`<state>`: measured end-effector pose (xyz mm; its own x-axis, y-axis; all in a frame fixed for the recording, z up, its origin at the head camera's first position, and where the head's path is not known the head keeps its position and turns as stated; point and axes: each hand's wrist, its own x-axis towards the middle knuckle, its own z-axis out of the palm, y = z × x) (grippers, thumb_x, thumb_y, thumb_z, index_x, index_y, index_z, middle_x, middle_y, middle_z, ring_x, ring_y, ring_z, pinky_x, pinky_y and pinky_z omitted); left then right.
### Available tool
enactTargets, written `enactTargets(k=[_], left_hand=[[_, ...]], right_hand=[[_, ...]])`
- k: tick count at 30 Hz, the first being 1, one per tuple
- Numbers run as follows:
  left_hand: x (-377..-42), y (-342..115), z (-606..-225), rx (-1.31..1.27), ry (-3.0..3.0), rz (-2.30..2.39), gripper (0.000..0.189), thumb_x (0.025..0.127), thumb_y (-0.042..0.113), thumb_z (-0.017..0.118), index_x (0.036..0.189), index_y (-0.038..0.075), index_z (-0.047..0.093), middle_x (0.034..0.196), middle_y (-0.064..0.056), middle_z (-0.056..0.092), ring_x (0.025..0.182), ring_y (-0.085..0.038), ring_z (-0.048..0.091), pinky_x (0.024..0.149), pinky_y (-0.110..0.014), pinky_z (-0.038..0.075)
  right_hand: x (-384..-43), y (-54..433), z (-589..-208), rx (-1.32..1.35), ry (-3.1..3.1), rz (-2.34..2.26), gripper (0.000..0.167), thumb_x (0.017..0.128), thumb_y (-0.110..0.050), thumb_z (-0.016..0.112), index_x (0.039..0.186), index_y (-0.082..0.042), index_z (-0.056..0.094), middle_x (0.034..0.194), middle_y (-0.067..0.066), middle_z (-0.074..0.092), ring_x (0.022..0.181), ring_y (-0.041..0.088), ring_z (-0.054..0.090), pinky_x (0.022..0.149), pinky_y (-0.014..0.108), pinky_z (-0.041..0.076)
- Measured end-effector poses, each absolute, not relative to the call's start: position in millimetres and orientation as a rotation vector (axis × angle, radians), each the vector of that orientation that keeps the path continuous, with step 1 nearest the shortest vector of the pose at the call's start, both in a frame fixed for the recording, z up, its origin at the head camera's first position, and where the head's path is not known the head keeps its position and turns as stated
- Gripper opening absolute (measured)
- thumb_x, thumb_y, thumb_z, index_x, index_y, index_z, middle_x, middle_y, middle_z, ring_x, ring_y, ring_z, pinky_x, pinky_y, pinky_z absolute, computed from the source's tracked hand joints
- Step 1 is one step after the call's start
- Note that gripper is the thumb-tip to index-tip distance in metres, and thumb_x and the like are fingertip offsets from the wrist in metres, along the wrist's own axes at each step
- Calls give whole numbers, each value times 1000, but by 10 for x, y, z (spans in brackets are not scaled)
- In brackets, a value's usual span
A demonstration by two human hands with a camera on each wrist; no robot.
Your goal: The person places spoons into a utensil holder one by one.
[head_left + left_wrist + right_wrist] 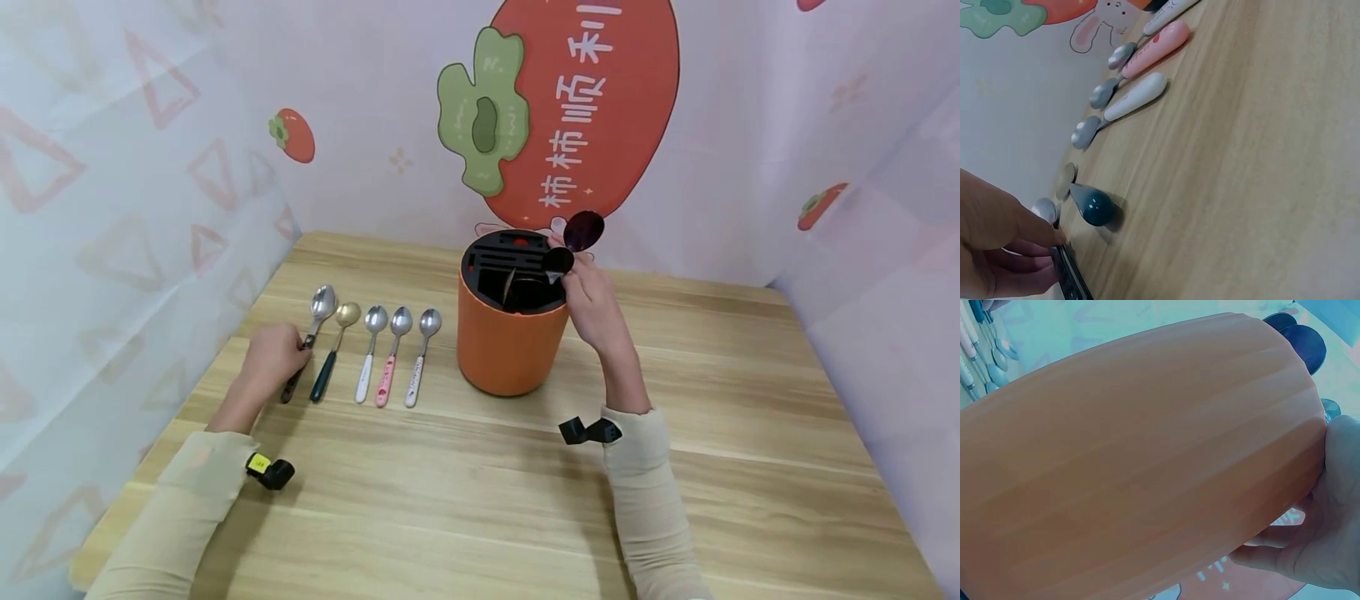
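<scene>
My left hand (273, 357) pinches the dark handle of a metal spoon (322, 303) at the left end of a row; the left wrist view shows thumb and fingers on that black handle (1071, 275). Beside it lies a gold spoon with a dark green handle (324, 375). My right hand (597, 304) grips the right side of an orange utensil holder (502, 354) near its rim, with the fingers reaching behind it in the right wrist view. Two dark utensils with rounded heads (583, 231) rise from the holder's black slotted top (487, 250).
Farther along the row lie spoons with a white handle (364, 379), a pink handle (386, 382) and a patterned white handle (415, 382). The wooden table (450, 500) meets a printed backdrop (360, 192) behind, with more cloth at both sides.
</scene>
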<state>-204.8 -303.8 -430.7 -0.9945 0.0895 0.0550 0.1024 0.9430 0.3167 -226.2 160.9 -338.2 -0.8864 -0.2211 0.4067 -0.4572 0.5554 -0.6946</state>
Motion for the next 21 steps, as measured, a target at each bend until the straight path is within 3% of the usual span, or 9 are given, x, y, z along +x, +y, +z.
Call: enactTargets(k=[3, 11, 21], left_hand=[[-2056, -3046, -4292, -123, -3113, -495, 40, 81, 5, 62, 49, 13, 40, 43, 6, 32, 42, -13, 36, 44, -27, 30], [-2068, -3108, -4244, -17, -3182, -586, 33, 79, 7, 61, 53, 13, 42, 44, 7, 33, 43, -11, 36, 44, -26, 31], [-2018, -3095, -4121, -38, -2990, -604, 27, 79, 8, 65, 52, 4, 62, 45, 3, 50, 46, -15, 43, 48, -29, 32]], right_hand=[[-2261, 1596, -3392, 568, -2512, 1255, 49, 102, -15, 31, 148, -7, 48, 155, 10, 45, 144, 27, 39, 120, 47, 29], [-2257, 1574, -3403, 569, -2498, 1283, 47, 104, -16, 32, 148, -7, 48, 156, 10, 45, 146, 26, 37, 121, 47, 28], [-2266, 1591, -3377, 560, -2489, 1306, 48, 102, -13, 32, 145, -5, 51, 153, 10, 47, 139, 27, 42, 120, 47, 29]])
